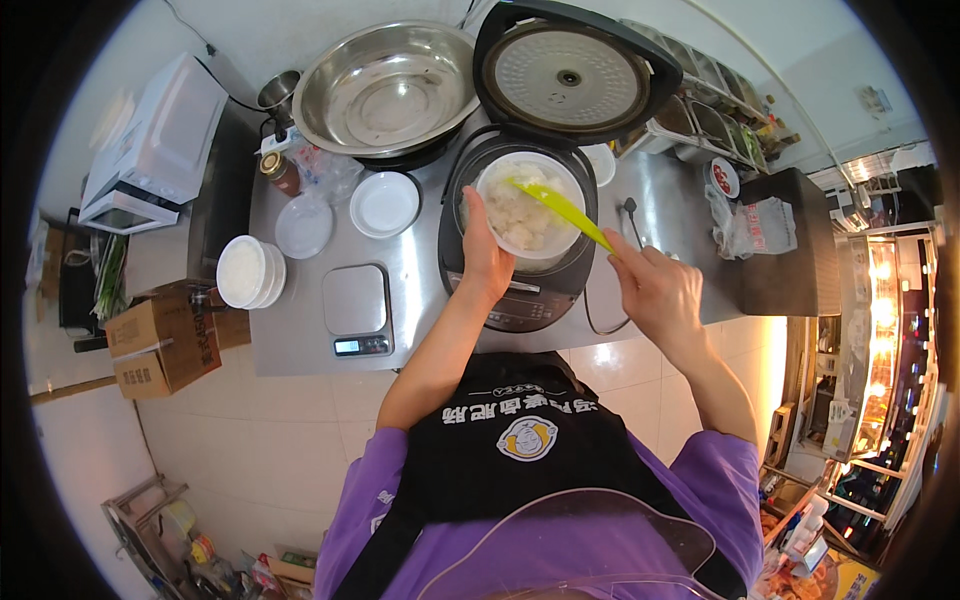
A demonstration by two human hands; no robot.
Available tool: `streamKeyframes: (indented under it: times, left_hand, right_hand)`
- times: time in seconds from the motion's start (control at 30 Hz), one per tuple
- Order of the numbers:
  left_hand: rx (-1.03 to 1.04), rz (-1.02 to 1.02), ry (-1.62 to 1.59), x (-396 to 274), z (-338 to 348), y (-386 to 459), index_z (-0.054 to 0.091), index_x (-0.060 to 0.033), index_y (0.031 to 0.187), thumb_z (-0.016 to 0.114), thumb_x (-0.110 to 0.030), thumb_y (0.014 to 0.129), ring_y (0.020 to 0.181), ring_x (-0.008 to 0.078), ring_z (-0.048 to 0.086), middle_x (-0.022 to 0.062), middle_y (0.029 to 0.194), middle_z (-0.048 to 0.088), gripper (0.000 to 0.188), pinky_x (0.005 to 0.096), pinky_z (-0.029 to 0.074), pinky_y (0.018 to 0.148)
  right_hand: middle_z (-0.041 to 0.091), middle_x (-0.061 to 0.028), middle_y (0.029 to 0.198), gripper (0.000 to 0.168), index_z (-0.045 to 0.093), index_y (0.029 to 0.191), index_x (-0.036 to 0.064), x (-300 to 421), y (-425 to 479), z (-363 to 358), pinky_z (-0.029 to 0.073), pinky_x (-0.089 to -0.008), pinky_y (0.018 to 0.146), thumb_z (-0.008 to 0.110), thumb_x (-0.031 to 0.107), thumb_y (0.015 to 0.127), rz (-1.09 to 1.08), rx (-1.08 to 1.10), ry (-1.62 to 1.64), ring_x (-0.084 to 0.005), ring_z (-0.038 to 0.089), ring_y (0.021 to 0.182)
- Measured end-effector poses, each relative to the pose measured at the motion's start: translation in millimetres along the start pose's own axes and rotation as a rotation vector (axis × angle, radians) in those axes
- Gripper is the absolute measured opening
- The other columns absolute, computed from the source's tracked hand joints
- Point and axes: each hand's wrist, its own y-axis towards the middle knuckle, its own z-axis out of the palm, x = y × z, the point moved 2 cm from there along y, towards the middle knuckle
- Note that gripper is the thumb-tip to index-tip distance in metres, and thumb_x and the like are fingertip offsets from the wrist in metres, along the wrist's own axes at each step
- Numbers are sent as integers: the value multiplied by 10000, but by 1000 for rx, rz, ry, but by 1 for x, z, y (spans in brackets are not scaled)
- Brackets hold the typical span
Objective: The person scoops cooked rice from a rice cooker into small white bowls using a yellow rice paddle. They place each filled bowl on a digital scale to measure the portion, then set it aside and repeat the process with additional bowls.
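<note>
My left hand [489, 251] holds a round white bowl [576, 196] by its left side, above the open rice cooker [517, 304]. Cooked rice [517, 217] fills much of the bowl. In my right hand [658, 289] is the handle of a lime-green rice paddle [566, 210]; its blade end touches the rice near the bowl's top left. Below the bowl's lower rim some rice shows in the cooker's pot, the rest being hidden by the bowl. The cooker's lid [570, 75] stands raised at the back.
A kitchen scale [355, 300], empty white bowls [385, 204], a clear lid [304, 226] and stacked bowls of rice [244, 271] stand to the left. Behind is a large steel basin [386, 90]. To the right are a power cord [631, 214] and a dark box [791, 262] with a plastic bag.
</note>
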Motion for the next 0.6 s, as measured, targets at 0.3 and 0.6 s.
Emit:
streamKeyframes:
  times: [0.3,0.6]
  left_hand:
    - [-5,53,50,-8,0,1,379,-70,1447,242,-609,1007,1355,238,418,82,1462,439,710,396,334,1129]
    - [-19,59,82,-18,-6,-3,378,-73,1450,225,-642,994,1371,246,394,78,1471,431,745,412,320,1130]
  right_hand:
    - [614,-136,663,287,714,1113,107,-1,18,-21,452,-328,487,700,50,833,92,-41,290,-254,589,515]
    - [610,-121,619,204,720,1058,99,-11,7,-23,452,-372,480,682,123,859,194,28,345,-272,590,512]
